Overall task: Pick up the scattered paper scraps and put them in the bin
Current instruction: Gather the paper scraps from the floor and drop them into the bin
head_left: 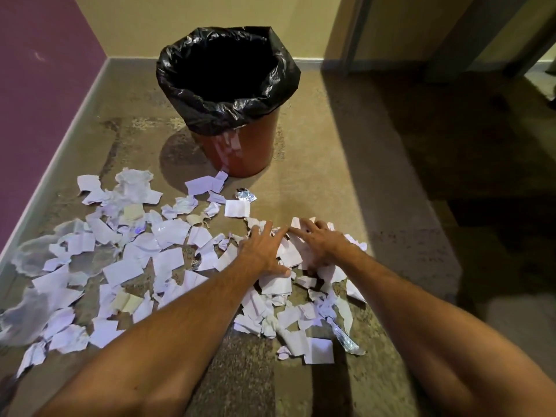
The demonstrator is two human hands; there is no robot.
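Here, left hand [264,251] and right hand [319,242] lie spread flat on paper scraps [170,261]; bunching them tightly should ease lifting.

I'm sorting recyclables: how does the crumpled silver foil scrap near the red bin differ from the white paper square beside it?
The crumpled silver foil scrap is shiny and wrinkled; the white paper square is matte and flat. The foil scrap looks smaller than the paper square. Both lie loose on the brown floor.
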